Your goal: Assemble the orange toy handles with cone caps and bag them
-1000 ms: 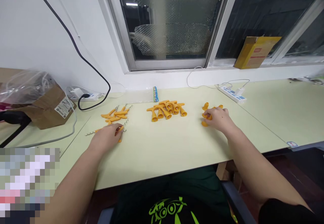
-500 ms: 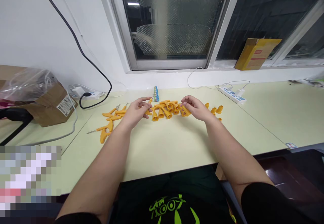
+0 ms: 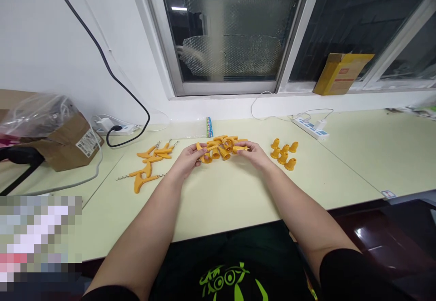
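My left hand (image 3: 189,159) is closed on the handle of a yellow corkscrew (image 3: 200,148), whose metal spiral points right. Between the fingers of my right hand (image 3: 254,154) is a yellow ribbed cap (image 3: 240,149), held on its side. A gap separates the spiral from the cap. Just behind and below them lies a pile of yellow corkscrews with bell-shaped caps (image 3: 225,154), partly hidden by my fingers. On the left lie several bare corkscrews (image 3: 146,169) with their spirals exposed. Several loose yellow caps (image 3: 284,155) stand to the right of my right hand.
A clear plastic bag (image 3: 190,128) with a blue printed top lies by the wall. Power strips (image 3: 311,128) with cables sit at the back. On the left is a cardboard box (image 3: 73,142); a yellow carton (image 3: 344,74) leans against the window.
My right hand has moved slightly left and now holds a cap toward the left hand. The corkscrew in my left hand has turned from pointing up to pointing right.
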Demonstrator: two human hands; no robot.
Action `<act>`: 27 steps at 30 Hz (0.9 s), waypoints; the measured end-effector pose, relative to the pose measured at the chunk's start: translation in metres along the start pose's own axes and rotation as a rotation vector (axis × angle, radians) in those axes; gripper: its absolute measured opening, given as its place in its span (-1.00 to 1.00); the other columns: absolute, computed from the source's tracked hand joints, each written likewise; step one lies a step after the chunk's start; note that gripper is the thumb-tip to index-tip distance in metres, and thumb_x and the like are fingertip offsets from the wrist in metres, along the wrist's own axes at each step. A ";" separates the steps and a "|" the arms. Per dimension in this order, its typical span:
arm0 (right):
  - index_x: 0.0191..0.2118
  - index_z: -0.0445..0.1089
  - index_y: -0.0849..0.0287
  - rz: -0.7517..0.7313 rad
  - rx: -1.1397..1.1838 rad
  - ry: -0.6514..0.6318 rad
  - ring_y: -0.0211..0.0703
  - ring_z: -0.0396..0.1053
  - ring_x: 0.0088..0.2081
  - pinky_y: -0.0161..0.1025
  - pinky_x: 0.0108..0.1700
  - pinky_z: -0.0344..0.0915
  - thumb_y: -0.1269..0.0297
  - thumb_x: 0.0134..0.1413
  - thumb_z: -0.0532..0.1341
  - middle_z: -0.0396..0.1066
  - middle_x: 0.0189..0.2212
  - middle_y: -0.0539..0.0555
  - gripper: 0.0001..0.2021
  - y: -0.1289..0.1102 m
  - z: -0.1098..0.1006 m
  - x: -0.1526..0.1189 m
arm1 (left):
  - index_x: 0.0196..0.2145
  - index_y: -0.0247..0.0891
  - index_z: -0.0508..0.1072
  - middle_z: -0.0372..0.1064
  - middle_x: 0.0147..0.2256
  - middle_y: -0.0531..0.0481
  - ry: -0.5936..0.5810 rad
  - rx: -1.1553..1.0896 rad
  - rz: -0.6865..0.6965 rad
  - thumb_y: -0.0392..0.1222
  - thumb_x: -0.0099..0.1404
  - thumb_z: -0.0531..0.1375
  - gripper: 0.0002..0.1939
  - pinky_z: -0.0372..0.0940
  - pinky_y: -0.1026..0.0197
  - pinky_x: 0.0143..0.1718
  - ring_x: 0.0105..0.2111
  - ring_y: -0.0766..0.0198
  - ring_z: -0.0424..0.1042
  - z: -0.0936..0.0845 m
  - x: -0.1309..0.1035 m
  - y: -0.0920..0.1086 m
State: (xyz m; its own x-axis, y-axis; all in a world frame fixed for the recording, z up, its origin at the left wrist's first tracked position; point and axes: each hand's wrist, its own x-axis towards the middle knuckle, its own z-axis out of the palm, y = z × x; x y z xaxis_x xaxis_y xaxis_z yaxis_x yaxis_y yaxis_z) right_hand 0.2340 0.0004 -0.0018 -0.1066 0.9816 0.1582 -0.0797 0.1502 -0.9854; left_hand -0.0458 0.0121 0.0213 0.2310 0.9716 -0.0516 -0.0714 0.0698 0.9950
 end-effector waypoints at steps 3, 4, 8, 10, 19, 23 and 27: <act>-0.12 0.48 0.11 -0.078 0.011 0.017 -0.18 0.47 -0.25 -0.20 -0.20 0.45 0.17 -0.14 0.46 0.51 -0.06 0.07 -0.59 -0.004 0.006 -0.004 | -0.01 -0.26 0.49 0.48 -0.39 -0.01 -0.046 0.058 0.007 0.03 0.13 0.45 -0.46 0.17 0.35 -0.49 -0.39 0.31 0.48 0.001 0.000 -0.003; -0.13 0.44 0.11 -0.092 0.016 0.022 -0.21 0.45 -0.29 -0.22 -0.26 0.43 0.17 -0.15 0.46 0.49 -0.07 0.06 -0.59 -0.005 0.007 -0.005 | 0.00 -0.26 0.49 0.48 -0.38 -0.02 -0.052 0.069 0.013 0.04 0.13 0.44 -0.45 0.18 0.34 -0.48 -0.38 0.30 0.47 0.002 -0.001 -0.003; -0.18 0.34 0.09 -0.121 0.025 0.022 -0.25 0.42 -0.31 -0.25 -0.23 0.40 0.18 -0.14 0.44 0.45 -0.18 0.01 -0.61 -0.006 0.008 -0.005 | 0.04 -0.26 0.48 0.47 -0.36 -0.04 -0.058 0.111 0.019 0.06 0.15 0.43 -0.42 0.20 0.31 -0.44 -0.38 0.29 0.45 0.003 -0.004 -0.002; -0.18 0.32 0.09 -0.135 0.021 0.007 -0.21 0.44 -0.24 -0.22 -0.13 0.41 0.19 -0.11 0.42 0.45 -0.19 0.01 -0.63 -0.004 0.006 -0.005 | 0.05 -0.26 0.49 0.45 -0.39 0.00 -0.066 0.131 0.010 0.08 0.16 0.42 -0.42 0.20 0.31 -0.43 -0.41 0.31 0.42 0.003 -0.006 -0.001; -0.11 0.35 0.07 -0.177 -0.072 -0.161 -0.07 0.45 -0.03 -0.10 0.07 0.38 0.21 -0.02 0.39 0.45 -0.04 0.10 -0.66 0.007 0.016 -0.007 | 0.01 -0.26 0.49 0.43 -0.42 0.02 -0.086 0.098 -0.020 0.06 0.14 0.43 -0.45 0.14 0.32 -0.48 -0.47 0.35 0.37 0.014 -0.008 -0.002; -0.15 0.38 0.07 -0.277 -0.133 -0.157 -0.05 0.43 -0.02 -0.08 0.08 0.38 0.21 0.01 0.37 0.42 -0.08 0.09 -0.73 0.007 0.020 -0.009 | -0.14 -0.31 0.51 0.39 -0.43 0.00 -0.089 -0.063 -0.126 -0.06 0.11 0.45 -0.59 0.01 0.38 -0.58 -0.51 0.43 0.30 0.022 -0.010 -0.001; -0.18 0.43 0.07 -0.317 -0.173 -0.135 -0.03 0.43 -0.01 -0.06 0.08 0.38 0.17 0.00 0.40 0.43 -0.09 0.09 -0.74 0.002 0.020 -0.012 | -0.28 -0.31 0.43 0.41 -0.33 -0.05 -0.106 -0.237 -0.214 -0.17 0.10 0.44 -0.68 -0.09 0.42 -0.64 -0.56 0.51 0.22 0.028 -0.013 0.001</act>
State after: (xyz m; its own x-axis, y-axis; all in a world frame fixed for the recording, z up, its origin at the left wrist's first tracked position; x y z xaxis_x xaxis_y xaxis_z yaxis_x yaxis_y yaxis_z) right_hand 0.2150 -0.0134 -0.0043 -0.2340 0.8609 0.4518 0.0380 0.4724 -0.8806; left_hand -0.0212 -0.0064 0.0255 0.3643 0.9009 -0.2360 -0.2314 0.3330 0.9141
